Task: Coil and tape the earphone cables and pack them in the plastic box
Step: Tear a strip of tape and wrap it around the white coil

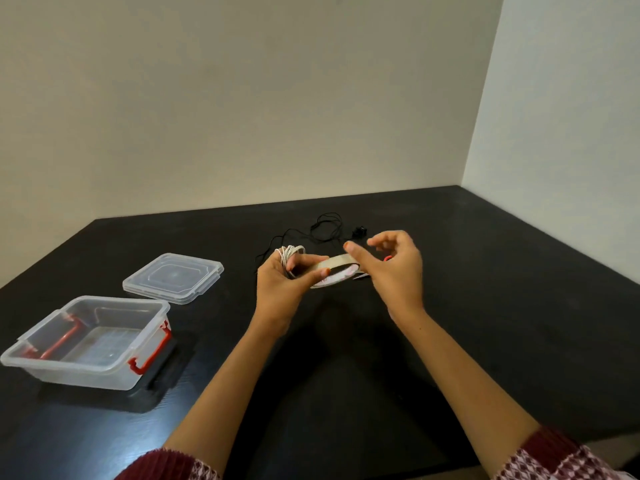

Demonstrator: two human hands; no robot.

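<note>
Sleeves [166, 465]: maroon and white patterned knit, at the bottom edge on both forearms.
Left hand [278, 287]: raised over the table, thumb and a finger pinching the tape roll [337, 266] by its near rim.
White cable coil [291, 252]: wound round the left hand's fingers, above the roll.
Right hand [393, 268]: fingers loosely spread and gripping nothing; thumb tip against the roll's far rim.
Black earphone cable [325, 226]: loose and uncoiled on the table [485, 306], behind both hands.
Plastic box [79, 374]: far left, open, red latches (nothing inside that I can see).
Lid [173, 277]: flat on the table, just behind the box.
Red item [388, 258]: mostly hidden by the right hand; cannot tell what it is.
</note>
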